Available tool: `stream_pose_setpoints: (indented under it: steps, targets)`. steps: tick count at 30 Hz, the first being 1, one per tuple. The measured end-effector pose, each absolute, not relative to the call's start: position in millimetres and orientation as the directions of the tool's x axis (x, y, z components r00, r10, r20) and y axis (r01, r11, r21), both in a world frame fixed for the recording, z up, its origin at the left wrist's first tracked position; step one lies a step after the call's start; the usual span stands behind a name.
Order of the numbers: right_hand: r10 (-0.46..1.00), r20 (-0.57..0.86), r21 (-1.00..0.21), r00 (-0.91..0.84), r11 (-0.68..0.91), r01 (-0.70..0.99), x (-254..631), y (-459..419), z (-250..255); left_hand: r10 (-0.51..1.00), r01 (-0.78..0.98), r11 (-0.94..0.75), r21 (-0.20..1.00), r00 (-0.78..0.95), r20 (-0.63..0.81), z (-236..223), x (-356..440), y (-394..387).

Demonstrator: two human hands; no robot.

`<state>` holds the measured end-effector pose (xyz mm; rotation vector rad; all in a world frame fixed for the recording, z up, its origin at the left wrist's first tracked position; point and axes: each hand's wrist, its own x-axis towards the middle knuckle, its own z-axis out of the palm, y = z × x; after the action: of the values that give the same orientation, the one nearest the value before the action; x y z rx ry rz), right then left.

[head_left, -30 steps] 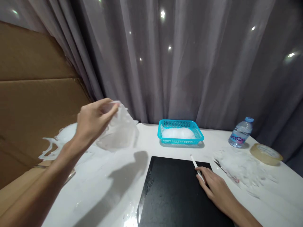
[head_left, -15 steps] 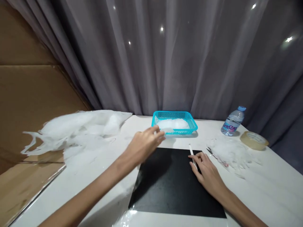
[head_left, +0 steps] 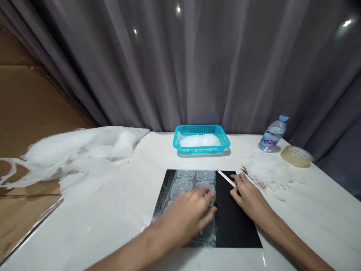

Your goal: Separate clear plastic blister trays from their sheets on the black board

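Observation:
A black rectangular sheet [head_left: 237, 226] lies flat in front of me. Over its left part is a clear plastic sheet [head_left: 180, 186] with rounded, pocket-like shapes in rows. My left hand [head_left: 188, 210] is above that plastic, blurred a little, its thumb and fingers apart with nothing visible in them; whether it touches the plastic I cannot tell. At the right side of the black sheet, my right hand [head_left: 248, 195] pinches the lower end of a narrow white strip [head_left: 226, 178]. The strip slants toward the sheet's far edge.
Behind the sheet stands a turquoise basket [head_left: 201, 149] holding white fluffy filling [head_left: 200, 140]. More white filling [head_left: 93, 146] is heaped at left, beside cardboard [head_left: 28, 214]. At right are a water bottle [head_left: 272, 134], a tape roll [head_left: 297, 156], loose fluff [head_left: 270, 171] and scissors [head_left: 248, 174].
My left hand has come down from near the basket toward me; the clear plastic now lies over the black sheet. The white strip has tilted further left in my right hand. The view has shifted.

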<state>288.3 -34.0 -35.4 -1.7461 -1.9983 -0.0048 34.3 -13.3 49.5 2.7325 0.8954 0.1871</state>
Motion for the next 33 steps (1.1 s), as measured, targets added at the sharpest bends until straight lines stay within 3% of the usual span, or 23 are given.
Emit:
stream_pose_setpoints:
  steps: [2, 5, 8, 10, 15, 20, 24, 28, 33]
  targets:
    - [0.945, 0.324, -0.336, -0.054, 0.168, 0.927, 291, -36, -31, 0.594, 0.549, -0.783, 0.292, 0.799, 0.09, 49, 12, 12]
    - [0.977, 0.207, -0.489, -0.043, 0.141, 0.861, 294, -39, -20, 0.564, 0.505, -0.794, 0.338, 0.82, 0.099, 36, -18, 35]
    - [0.996, 0.045, -0.638, -0.071, 0.083, 0.765, 294, -41, -7, 0.591, 0.539, -0.774, 0.334, 0.803, 0.072, 20, -30, 34]
    - [0.996, -0.017, -0.675, -0.087, 0.052, 0.736, 296, -40, -2, 0.599, 0.553, -0.769, 0.321, 0.799, 0.06, 13, -29, 25]
    - [0.999, 0.012, -0.751, -0.04, 0.036, 0.659, 303, -33, 2, 0.603, 0.555, -0.786, 0.273, 0.786, 0.137, 5, -14, -4]
    - [1.0, -0.007, -0.963, 0.027, -0.014, 0.268, 294, -31, 12, 0.566, 0.525, -0.816, 0.242, 0.811, 0.15, 4, 4, -36]
    - [1.0, 0.001, -1.0, 0.021, 0.001, -0.021, 282, -32, 15, 0.588, 0.543, -0.799, 0.257, 0.795, 0.148, 1, 19, -58]
    - [0.998, -0.024, -0.993, -0.066, -0.032, -0.117, 275, -29, 10, 0.65, 0.564, -0.74, 0.367, 0.74, 0.174, 1, 28, -71]
    - [0.995, 0.063, -0.995, -0.079, 0.069, 0.074, 259, -26, 6, 0.813, 0.557, -0.52, 0.648, 0.555, 0.175, 15, 11, -38]
